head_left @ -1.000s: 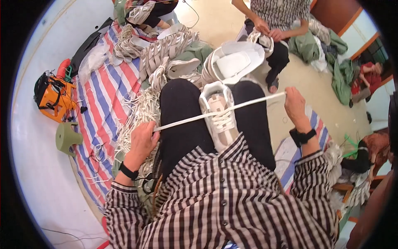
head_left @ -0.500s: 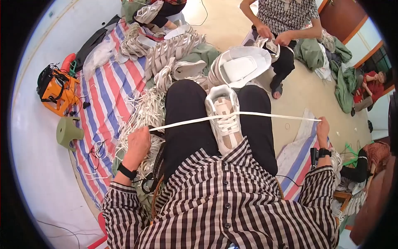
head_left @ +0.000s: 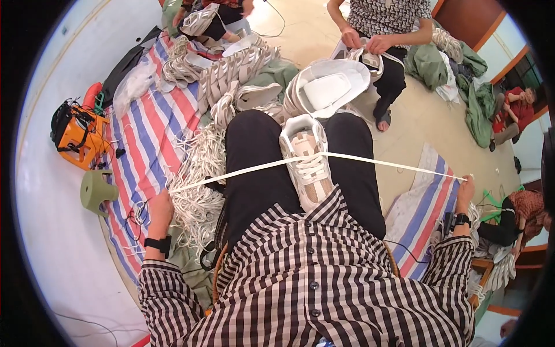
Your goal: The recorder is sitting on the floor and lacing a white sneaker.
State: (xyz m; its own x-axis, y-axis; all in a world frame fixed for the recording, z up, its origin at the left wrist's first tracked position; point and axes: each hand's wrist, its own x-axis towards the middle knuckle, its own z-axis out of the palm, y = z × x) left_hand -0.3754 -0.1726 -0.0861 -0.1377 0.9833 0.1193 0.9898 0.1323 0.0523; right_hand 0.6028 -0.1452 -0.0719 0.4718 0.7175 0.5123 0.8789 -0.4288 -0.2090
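Between my thighs sits a beige and white sneaker (head_left: 310,168), its opening facing away from me and its toe against my shirt. A flat cream shoelace (head_left: 243,170) runs through its upper eyelets and stretches taut to both sides. My left hand (head_left: 160,209) is closed on one end, out over the left edge of a heap of loose laces. Far to the right, my right hand (head_left: 466,194) grips the other end between its fingers. Both hands are well apart from the sneaker.
Stacked shoe uppers (head_left: 243,66) lie ahead on a striped sheet (head_left: 144,121), beside a heap of white laces (head_left: 199,165). A green stool (head_left: 97,189) and an orange frame (head_left: 81,136) stand left. Another person's hands (head_left: 365,41) work on a shoe ahead.
Both hands have moved outward, the left one farther, drawing out longer lace on each side of the sneaker. My left hand is also lower in view.
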